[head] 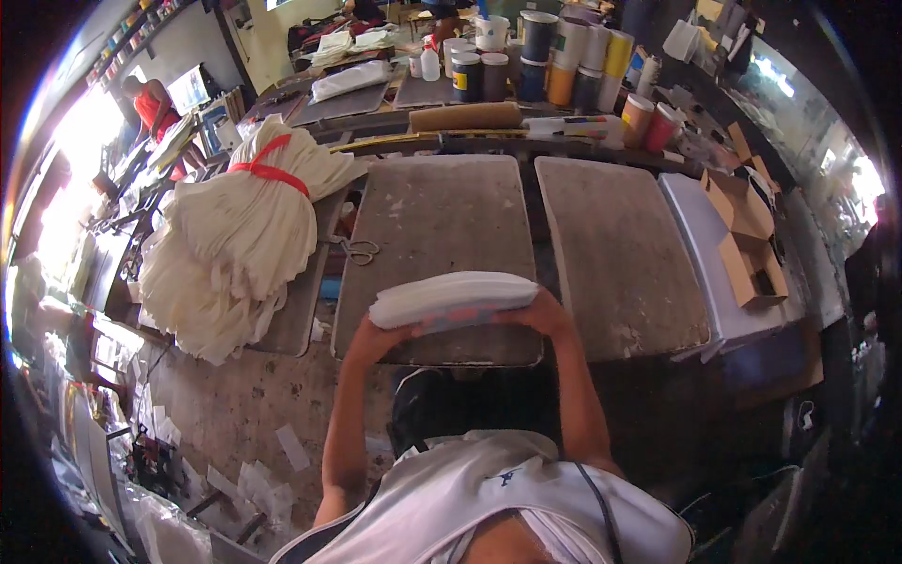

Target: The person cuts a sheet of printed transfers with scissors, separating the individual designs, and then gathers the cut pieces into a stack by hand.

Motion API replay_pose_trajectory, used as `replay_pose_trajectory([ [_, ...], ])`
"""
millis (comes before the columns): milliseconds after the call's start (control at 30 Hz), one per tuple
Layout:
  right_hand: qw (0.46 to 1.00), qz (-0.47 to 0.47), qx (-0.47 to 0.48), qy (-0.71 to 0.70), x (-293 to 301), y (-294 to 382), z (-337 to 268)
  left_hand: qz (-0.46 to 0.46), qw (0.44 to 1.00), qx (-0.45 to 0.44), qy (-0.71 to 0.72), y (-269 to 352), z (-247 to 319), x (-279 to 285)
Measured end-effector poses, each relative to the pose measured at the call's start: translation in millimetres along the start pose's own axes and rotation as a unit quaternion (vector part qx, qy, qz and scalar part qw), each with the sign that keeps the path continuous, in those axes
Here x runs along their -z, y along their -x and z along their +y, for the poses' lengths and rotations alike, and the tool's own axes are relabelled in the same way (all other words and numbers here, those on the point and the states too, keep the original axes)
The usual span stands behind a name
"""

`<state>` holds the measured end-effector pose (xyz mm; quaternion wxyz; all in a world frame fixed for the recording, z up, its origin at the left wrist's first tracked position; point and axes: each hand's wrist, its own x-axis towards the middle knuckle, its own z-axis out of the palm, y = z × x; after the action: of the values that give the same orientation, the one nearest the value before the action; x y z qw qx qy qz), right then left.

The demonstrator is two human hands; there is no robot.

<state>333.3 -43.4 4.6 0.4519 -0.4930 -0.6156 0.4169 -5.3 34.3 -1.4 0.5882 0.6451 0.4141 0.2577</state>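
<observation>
Both of my hands hold a thick white stack of thin, folded-looking pieces (454,296) over the near part of the middle grey board (444,211). My left hand (380,337) grips its left end, and my right hand (541,314) grips its right end. The fingers are partly hidden under the stack. Left of the board lies a large bundle of cream fabric pieces (239,233), tied with a red band (271,169). Between the bundle and the middle board rests a pair of scissors (358,250).
At the right are another grey board (624,254) and an open cardboard box (750,261). A brown roll (465,115), several lidded tubs (539,35) and a spray bottle (430,60) stand or lie behind. Another person (155,106) is at the far left.
</observation>
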Motion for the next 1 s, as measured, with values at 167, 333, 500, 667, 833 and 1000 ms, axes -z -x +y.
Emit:
replay_pose_trajectory([
  [167, 1.000, -0.001, -0.012, 0.015, -0.1, 0.5, 0.5, -0.005, 0.990, -0.105, 0.093, -2.9, -0.7, -1.7],
  [333, 1.000, 0.009, -0.006, -0.003, -0.7, 1.0, 1.9, -0.039, 0.984, -0.113, 0.134, 1.0, 23.5, -1.6],
  [500, 1.000, 0.011, 0.004, 0.011, -3.5, -0.9, -2.4, -0.047, 0.991, -0.070, 0.099, -1.8, -0.6, 15.0],
  [667, 1.000, 0.001, -0.026, 0.005, -2.3, -2.2, 1.8, -0.058, 0.997, -0.020, 0.049, -2.9, 3.1, 21.9],
  [833, 0.999, 0.011, -0.034, -0.014, -3.2, -0.7, -1.3, -0.089, 0.993, -0.006, 0.081, -3.9, 20.0, 21.6],
  [1000, 0.998, 0.028, -0.056, -0.013, -7.9, 0.2, -4.5, -0.071, 0.988, -0.058, 0.125, 2.9, 34.7, 12.2],
])
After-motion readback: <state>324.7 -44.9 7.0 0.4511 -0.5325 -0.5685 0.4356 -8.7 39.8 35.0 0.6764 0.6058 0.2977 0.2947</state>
